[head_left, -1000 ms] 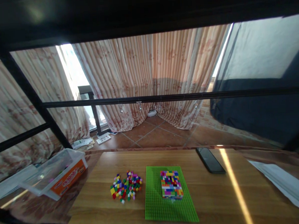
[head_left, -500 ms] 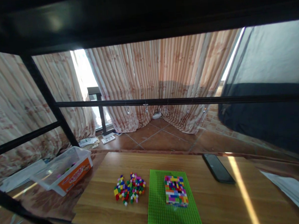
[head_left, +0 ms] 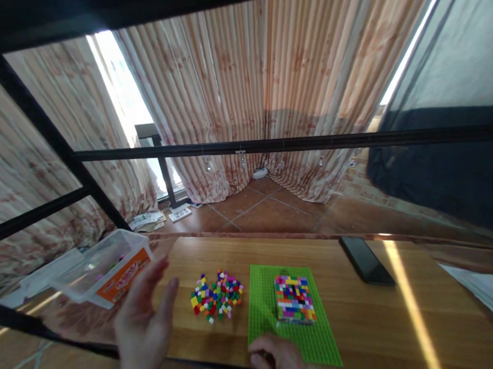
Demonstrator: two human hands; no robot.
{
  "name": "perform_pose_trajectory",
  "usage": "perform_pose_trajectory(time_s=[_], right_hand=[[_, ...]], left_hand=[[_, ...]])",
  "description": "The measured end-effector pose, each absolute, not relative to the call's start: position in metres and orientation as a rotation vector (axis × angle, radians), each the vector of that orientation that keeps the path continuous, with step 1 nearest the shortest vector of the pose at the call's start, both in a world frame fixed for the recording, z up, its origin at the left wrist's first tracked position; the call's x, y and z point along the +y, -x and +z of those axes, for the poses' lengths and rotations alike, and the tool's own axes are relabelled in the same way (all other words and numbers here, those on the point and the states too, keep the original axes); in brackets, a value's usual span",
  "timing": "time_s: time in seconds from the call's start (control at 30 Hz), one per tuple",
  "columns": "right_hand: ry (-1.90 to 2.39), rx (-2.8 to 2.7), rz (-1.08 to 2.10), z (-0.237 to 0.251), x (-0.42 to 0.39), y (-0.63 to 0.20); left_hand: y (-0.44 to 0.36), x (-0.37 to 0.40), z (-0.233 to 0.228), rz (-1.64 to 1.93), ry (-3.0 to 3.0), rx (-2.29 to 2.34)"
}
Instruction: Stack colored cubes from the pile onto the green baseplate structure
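My left hand (head_left: 144, 325) is raised over the table's left front part, left of a loose pile of small coloured bricks (head_left: 217, 296). Its fingers and thumb are apart, and it holds nothing. At the front edge of a green baseplate (head_left: 261, 305) is my right hand (head_left: 279, 358), its fingers curled in toward the thumb. Whether anything is between them is hidden. A block of many-coloured bricks (head_left: 295, 299) sits on the baseplate, just beyond my right hand and apart from it.
A black phone (head_left: 366, 259) lies on the wooden table (head_left: 217, 250) at the right. Left of the table stands a clear plastic box (head_left: 110, 268) with an orange label and a few bricks inside. A black metal bar (head_left: 211, 149) crosses in front of the curtains.
Both hands have come into view from below, the left one by the brick pile and the right one at the baseplate's front edge. The camera has tilted down and shifted slightly.
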State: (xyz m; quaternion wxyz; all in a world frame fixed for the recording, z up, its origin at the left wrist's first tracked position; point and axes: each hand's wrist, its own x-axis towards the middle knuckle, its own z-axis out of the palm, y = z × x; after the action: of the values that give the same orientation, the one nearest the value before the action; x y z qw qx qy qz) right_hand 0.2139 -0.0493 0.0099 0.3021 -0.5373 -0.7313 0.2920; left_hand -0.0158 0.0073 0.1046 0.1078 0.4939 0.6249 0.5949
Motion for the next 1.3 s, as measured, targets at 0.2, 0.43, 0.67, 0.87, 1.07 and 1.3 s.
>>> perform_pose_trajectory(time_s=[0.2,0.43,0.67,0.87,1.07,1.3], right_hand=[[1.513,-1.904,0.705,0.024,-0.007,-0.180],[1.792,-1.990,0.571,0.035,0.070,-0.156],[1.869,-1.925,0.612,0.021,0.079,-0.149],[1.809,-1.823,0.625,0.015,0.079,-0.146],[1.601,-1.783,0.576,0.027,0.068,-0.149],[1.350,-1.426,0.837,0.057,0.025,-0.186]], left_hand=[[0.027,0.007,0.002,1.417,-1.560,1.911],[0.033,0.027,-0.023,1.287,-1.692,1.997],[0.023,0.028,-0.032,1.261,-1.760,1.963],[0.019,0.032,-0.037,1.269,-1.804,1.891],[0.016,0.033,-0.035,1.264,-1.880,1.865],[-0.025,0.025,0.008,1.355,-1.740,1.644]])
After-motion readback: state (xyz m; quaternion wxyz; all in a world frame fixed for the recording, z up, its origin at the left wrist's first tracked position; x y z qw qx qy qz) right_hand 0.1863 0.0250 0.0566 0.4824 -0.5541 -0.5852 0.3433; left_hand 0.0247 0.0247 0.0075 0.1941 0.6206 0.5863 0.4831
